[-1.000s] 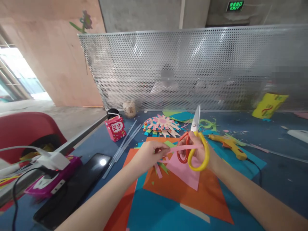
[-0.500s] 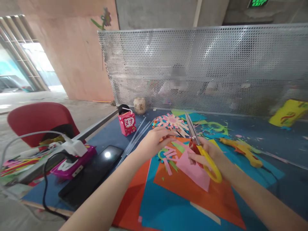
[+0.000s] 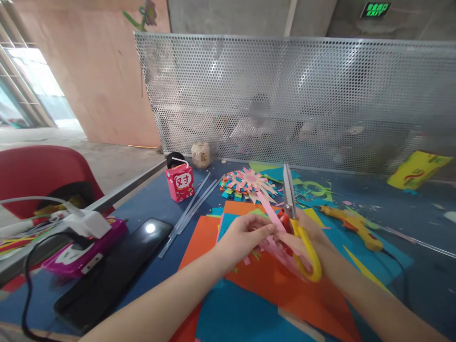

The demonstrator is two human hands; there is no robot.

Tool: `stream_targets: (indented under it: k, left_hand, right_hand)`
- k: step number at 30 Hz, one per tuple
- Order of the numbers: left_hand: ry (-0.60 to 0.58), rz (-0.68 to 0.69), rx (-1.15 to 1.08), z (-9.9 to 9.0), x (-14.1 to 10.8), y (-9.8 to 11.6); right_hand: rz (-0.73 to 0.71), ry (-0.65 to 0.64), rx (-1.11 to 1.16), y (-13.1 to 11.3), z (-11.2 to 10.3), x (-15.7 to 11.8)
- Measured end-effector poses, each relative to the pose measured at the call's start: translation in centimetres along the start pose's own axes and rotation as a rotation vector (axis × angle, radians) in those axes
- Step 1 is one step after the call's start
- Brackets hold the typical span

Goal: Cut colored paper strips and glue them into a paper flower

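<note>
Fingers bent, my left hand pinches a pink paper piece above the stacked sheets. Beside it, my right hand is closed around scissors with yellow and red handles; their blades point up and away. The right fingertips meet the left ones at the pink paper, whose lower part is blurred and partly hidden. Under both hands lies an orange sheet on a blue sheet. Just beyond is a fringed paper flower in pink, cream, blue and orange.
To the left are clear glue sticks, a pink drink carton, a black phone and a purple power strip. A yellow glue gun with its cord lies right. A perforated metal screen stands behind the table.
My left hand has come down and toward me, from above the paper scraps to the pink paper at my right fingers. The pink paper has been raised and turned. The view has shifted slightly.
</note>
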State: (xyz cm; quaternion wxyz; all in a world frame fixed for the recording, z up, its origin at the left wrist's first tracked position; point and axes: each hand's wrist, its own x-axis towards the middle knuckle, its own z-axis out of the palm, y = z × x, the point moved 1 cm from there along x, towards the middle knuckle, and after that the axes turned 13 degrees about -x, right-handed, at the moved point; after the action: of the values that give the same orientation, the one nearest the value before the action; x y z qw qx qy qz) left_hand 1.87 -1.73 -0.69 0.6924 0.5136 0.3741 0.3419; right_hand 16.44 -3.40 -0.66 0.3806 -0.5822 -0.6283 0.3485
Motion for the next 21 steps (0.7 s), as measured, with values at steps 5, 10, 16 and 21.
stream_targets:
  k: [5,10,16,21]
  left_hand:
    - [0.085,0.065,-0.085,-0.3,0.2,0.1]
    - [0.171,0.214,-0.192,-1.3,0.3,1.5]
    - [0.189,0.335,-0.148,-1.9,0.2,2.6]
    - [0.244,0.45,-0.243,-2.7,-0.1,4.1]
  right_hand:
    - [-0.056,0.013,-0.079,0.2,0.3,-0.9]
    - [-0.001,0.038,0.038,0.7,0.4,-0.6]
    - [0.028,-0.003,0.188,0.6,0.3,-0.8]
    - [0.011,-0.003,0.008,1.6,-1.0,-0.7]
